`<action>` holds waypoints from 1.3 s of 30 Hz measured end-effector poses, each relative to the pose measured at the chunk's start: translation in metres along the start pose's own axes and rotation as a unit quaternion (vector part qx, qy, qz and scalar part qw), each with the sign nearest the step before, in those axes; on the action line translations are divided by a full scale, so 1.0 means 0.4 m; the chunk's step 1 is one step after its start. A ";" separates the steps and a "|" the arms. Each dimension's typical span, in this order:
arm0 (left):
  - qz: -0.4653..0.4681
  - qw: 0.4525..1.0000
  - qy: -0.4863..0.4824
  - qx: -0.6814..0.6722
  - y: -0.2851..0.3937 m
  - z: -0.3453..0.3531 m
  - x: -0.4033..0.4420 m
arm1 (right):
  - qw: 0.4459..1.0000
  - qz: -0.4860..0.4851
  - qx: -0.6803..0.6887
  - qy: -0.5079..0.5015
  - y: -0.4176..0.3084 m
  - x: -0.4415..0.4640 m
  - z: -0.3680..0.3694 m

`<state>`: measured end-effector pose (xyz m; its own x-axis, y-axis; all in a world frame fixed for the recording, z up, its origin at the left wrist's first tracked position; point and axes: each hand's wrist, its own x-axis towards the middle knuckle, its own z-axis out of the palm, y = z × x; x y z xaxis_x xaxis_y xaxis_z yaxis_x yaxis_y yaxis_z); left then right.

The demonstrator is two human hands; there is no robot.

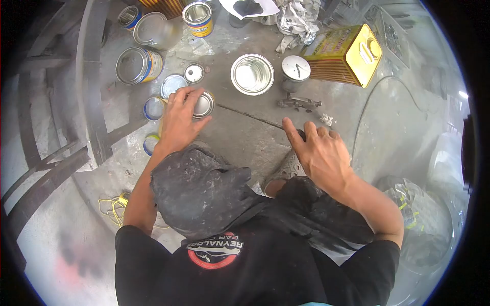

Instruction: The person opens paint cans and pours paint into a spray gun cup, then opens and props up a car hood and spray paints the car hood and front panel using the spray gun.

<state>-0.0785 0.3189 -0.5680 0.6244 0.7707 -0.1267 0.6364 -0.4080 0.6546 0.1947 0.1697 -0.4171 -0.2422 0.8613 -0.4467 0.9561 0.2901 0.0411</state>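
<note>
My left hand (179,118) is on a small closed can (204,105), its fingers bent around the top and near side. In my right hand (322,153) is a long thin dark tool (250,115), its handle mostly hidden by the palm. The tool's far tip reaches the small can's rim. Beyond the hands stands an open, shiny metal can (252,75). Behind my left fingers lies a round pale lid or can top (174,85), with a small white-rimmed can (194,73) beside it.
A yellow rectangular tin (363,55) lies at the back right, near a lidded cup (296,68) and a spray gun (299,103). Several paint cans, one at the left (133,66), stand near grey metal bars (92,86). A thin hose (363,109) curves at the right.
</note>
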 end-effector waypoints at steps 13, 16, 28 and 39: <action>0.046 0.999 0.006 0.021 -0.010 0.007 0.002 | 1.000 -0.028 0.002 -0.008 -0.009 0.013 0.036; 0.040 0.999 0.003 0.030 -0.008 0.005 0.001 | 0.953 0.011 0.298 -0.059 0.037 0.031 0.085; 0.042 0.994 -0.051 0.090 0.005 0.006 0.015 | 0.998 0.023 0.058 0.020 0.002 0.000 0.082; -0.026 0.996 -0.035 0.072 0.016 -0.006 0.013 | 0.999 0.002 -0.036 0.020 -0.003 0.005 0.051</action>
<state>-0.0722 0.3214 -0.5626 0.6154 0.7591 -0.2122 0.7243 -0.4385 0.5321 0.1965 0.1624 -0.4363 -0.2460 0.8778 -0.4109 0.9431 0.3146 0.1075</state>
